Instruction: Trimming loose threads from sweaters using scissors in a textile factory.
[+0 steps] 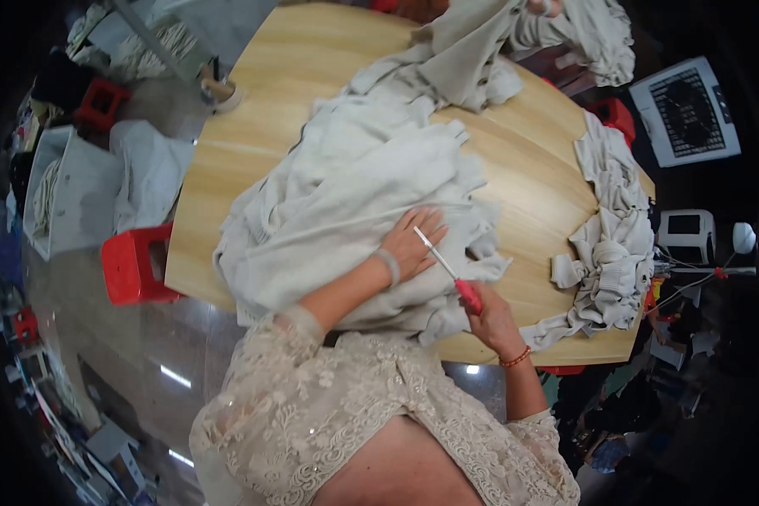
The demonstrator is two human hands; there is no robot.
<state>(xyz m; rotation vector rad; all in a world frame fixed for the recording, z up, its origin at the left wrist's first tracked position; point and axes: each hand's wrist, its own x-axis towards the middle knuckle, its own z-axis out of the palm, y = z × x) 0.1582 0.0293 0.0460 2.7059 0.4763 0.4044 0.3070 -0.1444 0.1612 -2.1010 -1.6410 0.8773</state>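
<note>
A heap of off-white knit garments (337,181) is spread over the near and middle part of the wooden table. My left hand (415,244) lies flat on the fabric, fingers stretched out and holding nothing. In my right hand (495,320) is a pair of scissors (444,260), gripped by the red handle. Their silver blades point up and to the left, with the tip just beside my left fingers. The blades look closed together.
Across the wooden table (535,173), another person's hand (545,7) is at a buttoned beige garment (468,51). More knitwear (613,244) is piled along the right edge. A red stool (135,266) and a white bin (72,194) stand to the left.
</note>
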